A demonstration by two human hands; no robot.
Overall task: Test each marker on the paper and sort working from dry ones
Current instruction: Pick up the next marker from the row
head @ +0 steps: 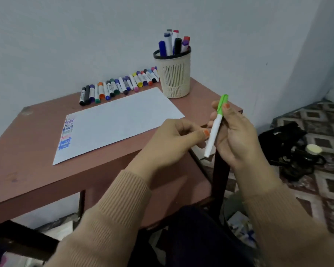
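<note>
My right hand (235,132) holds a white marker with a green cap (216,126) upright and tilted, off the table's right front corner. My left hand (174,137) is beside it, thumb and fingers pinching the marker's lower barrel. The cap is on. A white sheet of paper (120,122) lies on the table with several coloured "test" scribbles (67,132) down its left edge. A row of several capped markers (120,85) lies along the wall behind the paper. A cream mesh pen cup (174,74) at the back right holds several more markers.
The small reddish-brown table (27,170) stands against a pale wall. A dark bag and a round lidded object (297,151) lie on the patterned floor to the right. Clutter shows under the table.
</note>
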